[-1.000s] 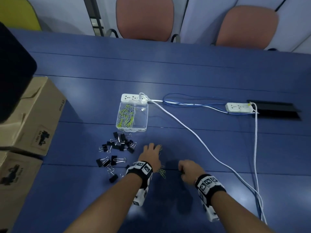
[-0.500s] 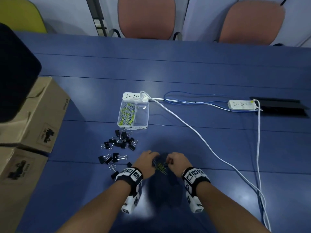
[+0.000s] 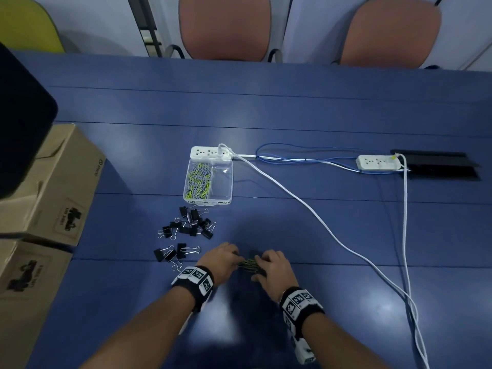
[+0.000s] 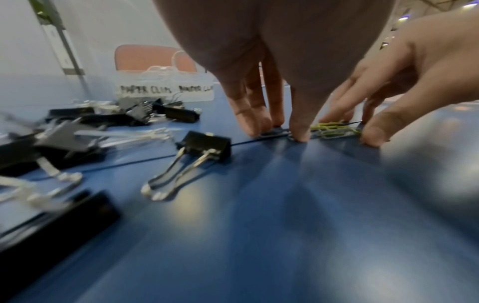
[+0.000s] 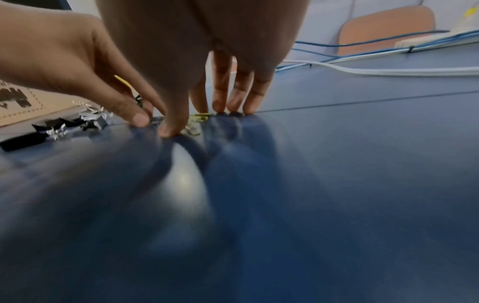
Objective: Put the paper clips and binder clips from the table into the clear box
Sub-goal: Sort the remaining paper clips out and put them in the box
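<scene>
So both hands are down on the worktop [image 3: 319, 107], left hand [image 3: 221, 262] and right hand [image 3: 274, 267] close together with a little pile of paper clips [image 3: 249, 264] between the fingertips. Binder clips [image 3: 190, 225] sit scattered just left of and beyond the left hand. The clear box [image 3: 210, 182] is further out past those, with a power strip [image 3: 210, 152] touching its far edge.

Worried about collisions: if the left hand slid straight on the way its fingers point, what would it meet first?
Probably the paper clips at its fingertips, then the right hand facing it from the pile's other side. Depth is hard to judge.
</scene>
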Available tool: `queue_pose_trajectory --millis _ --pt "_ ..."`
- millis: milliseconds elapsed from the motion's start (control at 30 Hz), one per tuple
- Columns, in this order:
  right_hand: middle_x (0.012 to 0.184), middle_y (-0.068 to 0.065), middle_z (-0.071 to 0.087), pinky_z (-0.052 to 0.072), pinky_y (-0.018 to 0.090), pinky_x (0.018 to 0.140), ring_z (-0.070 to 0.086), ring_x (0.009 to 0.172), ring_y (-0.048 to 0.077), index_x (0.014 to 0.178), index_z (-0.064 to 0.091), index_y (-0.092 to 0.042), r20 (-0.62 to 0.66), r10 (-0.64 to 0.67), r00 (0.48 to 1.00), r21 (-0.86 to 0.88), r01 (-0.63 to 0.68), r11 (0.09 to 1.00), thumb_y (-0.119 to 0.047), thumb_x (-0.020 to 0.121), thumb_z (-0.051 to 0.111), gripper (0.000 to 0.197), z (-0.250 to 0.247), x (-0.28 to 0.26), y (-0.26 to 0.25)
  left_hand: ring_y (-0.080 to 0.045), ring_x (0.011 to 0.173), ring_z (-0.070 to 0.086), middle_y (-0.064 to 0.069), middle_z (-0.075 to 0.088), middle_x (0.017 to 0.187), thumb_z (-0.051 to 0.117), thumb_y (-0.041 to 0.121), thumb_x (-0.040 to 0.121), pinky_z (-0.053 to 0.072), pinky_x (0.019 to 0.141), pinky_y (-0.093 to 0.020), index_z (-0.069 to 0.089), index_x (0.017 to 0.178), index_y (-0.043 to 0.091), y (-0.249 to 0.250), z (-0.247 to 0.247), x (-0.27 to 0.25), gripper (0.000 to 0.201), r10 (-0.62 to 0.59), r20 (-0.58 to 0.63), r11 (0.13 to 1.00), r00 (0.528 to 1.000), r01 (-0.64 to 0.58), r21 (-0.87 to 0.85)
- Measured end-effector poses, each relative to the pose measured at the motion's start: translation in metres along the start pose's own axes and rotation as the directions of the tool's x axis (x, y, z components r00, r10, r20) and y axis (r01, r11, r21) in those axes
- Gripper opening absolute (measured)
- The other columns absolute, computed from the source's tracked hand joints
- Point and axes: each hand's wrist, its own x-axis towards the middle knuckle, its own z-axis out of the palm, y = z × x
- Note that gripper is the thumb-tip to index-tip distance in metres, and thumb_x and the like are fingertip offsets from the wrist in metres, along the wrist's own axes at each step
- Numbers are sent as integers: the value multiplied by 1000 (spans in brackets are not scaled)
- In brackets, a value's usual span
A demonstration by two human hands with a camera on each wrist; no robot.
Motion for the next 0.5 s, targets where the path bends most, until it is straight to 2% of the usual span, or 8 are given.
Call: queue_pose_trajectory --millis 67,100,167,233,300,367,433,500 --pt "88 1 62 54 33 65 58 77 26 95 74 -14 -52 -43 998 13 43 999 -30 61 85 39 4 -4 1 -30 86 61 -8 65 91 61 14 79 55 73 -40 75 91 15 -5 0 -4 18 -22 -12 1000 1000 22 1" --pt "86 0 63 54 32 64 58 75 25 91 75 -15 -70 -53 996 19 54 998 -26 64 84 30 6 -5 0 -31 85 61 -9 64 89 58 15 81 55 73 -40 74 88 12 -5 0 -5 18 -43 -11 999 999 43 -2" --pt "83 -1 64 55 34 64 59 72 25 85 76 -16 -100 -50 994 41 54 998 -19 67 82 19 7 -6 -1 -33 88 61 -12 64 91 50 18 84 53 77 -42 71 87 7 -4 -1 -7 23 -78 -29 997 997 77 -18" --pt "82 0 63 55 35 65 60 73 25 85 76 -15 -97 -35 995 58 41 998 -16 69 80 16 6 -5 -2 -33 91 61 -12 64 95 51 17 85 52 78 -41 68 95 8 -3 -1 -10 21 -103 -64 994 993 100 -52" --pt "89 3 63 55 39 73 60 81 26 94 73 -13 -88 6 996 79 1 997 -18 72 75 22 4 -4 -5 -29 99 59 -9 64 105 56 20 84 51 83 -38 62 117 14 -4 4 -13 35 -112 -72 993 991 108 -54" --pt "105 5 59 52 40 85 56 96 26 118 63 -14 -26 41 999 65 -40 997 -28 77 68 44 -1 -4 -11 -27 99 58 -8 62 107 60 21 81 51 84 -36 58 129 17 -5 8 -14 49 -104 -81 994 991 100 -51" --pt "117 6 50 49 40 86 48 104 26 141 44 -19 53 18 998 -41 -16 999 -38 81 59 65 -3 -3 -17 -29 88 59 -8 61 96 60 20 78 52 74 -35 65 121 18 -3 9 -15 44 -68 -82 997 994 64 -48" --pt "122 5 43 49 41 82 44 106 27 147 32 -26 122 -16 992 -153 34 988 -39 83 50 69 -6 0 -23 -26 75 58 -4 59 84 54 23 77 53 61 -31 72 104 22 -2 11 -16 33 -33 -49 999 998 34 13"
